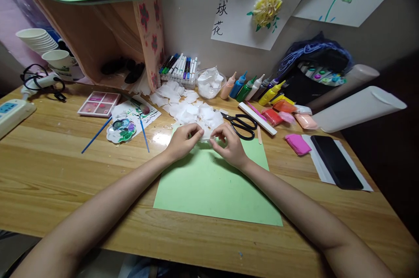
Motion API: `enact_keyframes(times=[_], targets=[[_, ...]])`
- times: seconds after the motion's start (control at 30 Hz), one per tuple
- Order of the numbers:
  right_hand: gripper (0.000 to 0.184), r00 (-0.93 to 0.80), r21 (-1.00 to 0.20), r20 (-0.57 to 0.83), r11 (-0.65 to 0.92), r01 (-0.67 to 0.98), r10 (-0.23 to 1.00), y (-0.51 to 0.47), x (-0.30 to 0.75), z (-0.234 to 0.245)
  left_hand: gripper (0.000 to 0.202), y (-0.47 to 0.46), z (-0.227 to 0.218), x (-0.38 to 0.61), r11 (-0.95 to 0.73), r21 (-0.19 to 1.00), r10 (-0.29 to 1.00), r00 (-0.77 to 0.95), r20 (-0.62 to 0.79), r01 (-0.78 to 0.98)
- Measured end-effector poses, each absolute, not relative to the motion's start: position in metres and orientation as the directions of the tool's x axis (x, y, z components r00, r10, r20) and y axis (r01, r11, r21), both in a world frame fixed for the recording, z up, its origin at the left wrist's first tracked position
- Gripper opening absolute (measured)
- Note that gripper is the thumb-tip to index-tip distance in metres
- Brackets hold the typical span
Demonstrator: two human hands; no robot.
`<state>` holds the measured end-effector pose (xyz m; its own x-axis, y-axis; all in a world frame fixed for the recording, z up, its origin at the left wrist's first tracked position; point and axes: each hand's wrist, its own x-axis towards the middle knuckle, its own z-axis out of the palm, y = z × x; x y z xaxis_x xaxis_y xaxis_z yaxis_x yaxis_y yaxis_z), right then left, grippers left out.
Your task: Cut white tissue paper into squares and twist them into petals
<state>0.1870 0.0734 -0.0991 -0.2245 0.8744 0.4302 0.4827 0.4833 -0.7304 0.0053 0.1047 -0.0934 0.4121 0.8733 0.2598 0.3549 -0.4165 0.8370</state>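
My left hand (185, 140) and my right hand (229, 145) meet above the far edge of a light green paper sheet (212, 186). Finger and thumb of each are pinched together. Between the fingertips shows a thin white tissue paper piece (205, 135), largely covered by the fingers and hard to separate from the paper behind. Just beyond lies a loose heap of white tissue paper pieces (188, 110). Black-handled scissors (244, 125) rest beside my right hand, blades pointing into the heap. A wooden stick (259, 134) lies close to their handles.
Paint bottles (244, 90), a marker box (180, 68) and a plastic bowl of white paper (210, 82) line the wall. Leftward are a paint palette (121, 131), brushes and a power strip (15, 114). Clay packets (273, 116) and a phone (336, 162) lie at right.
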Motion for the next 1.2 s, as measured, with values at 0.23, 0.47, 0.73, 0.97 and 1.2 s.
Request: enact_keyframes(times=[0.23,0.47,0.73,0.97,1.2], targets=[[0.024,-0.236,-0.982,0.103,0.136,0.128,0.966,0.084,0.195,-0.104,0.024,0.103,-0.093,0.005,-0.462,0.810,0.838,0.478,0.264,0.362],[0.024,-0.308,-0.991,0.074,0.105,0.086,0.949,0.085,0.194,-0.098,0.024,0.102,-0.092,0.005,-0.464,0.803,0.830,0.501,0.246,0.374],[0.021,-0.288,-0.992,0.073,0.100,0.079,0.955,0.084,0.194,-0.100,0.023,0.102,-0.094,0.004,-0.466,0.798,0.833,0.494,0.250,0.382],[0.022,-0.281,-0.991,0.072,0.100,0.087,0.957,0.085,0.194,-0.100,0.023,0.102,-0.094,0.005,-0.471,0.795,0.832,0.492,0.256,0.382],[0.020,-0.275,-0.991,0.085,0.110,0.077,0.958,0.085,0.194,-0.101,0.022,0.103,-0.095,0.006,-0.469,0.798,0.835,0.483,0.262,0.378]])
